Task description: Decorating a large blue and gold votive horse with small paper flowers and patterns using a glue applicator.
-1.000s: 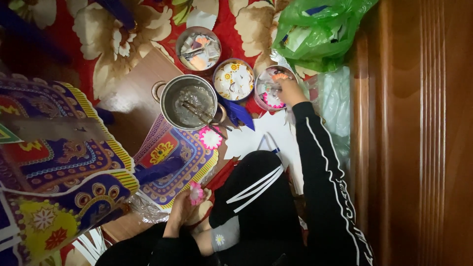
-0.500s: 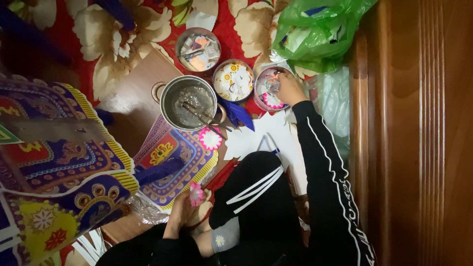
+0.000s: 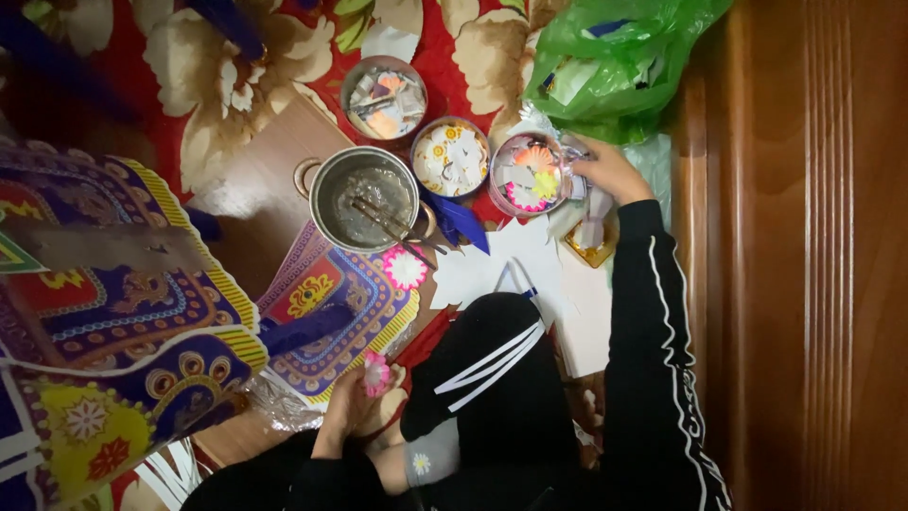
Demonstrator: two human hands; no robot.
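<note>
Head view: left hand (image 3: 352, 402) pinches a pink paper flower (image 3: 376, 374); right hand (image 3: 610, 170), at one o'clock, grips the clear round tub of paper flowers (image 3: 530, 173); gluing undone.

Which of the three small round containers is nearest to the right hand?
The clear container with orange and pink paper flowers: the right hand is at its rim. The white-flower one and the paper-scrap one lie farther away.

Your right hand (image 3: 605, 170) sits hemmed in between the clear round tub of paper flowers (image 3: 528, 174) and the bulging green plastic bag (image 3: 619, 57), with the dark wooden panel (image 3: 804, 255) walling off the far side. The steel pot (image 3: 366, 199) and two neighbouring round tubs (image 3: 450, 156) crowd the middle. The white paper sheet (image 3: 501, 260) by your knee is open room.
</note>
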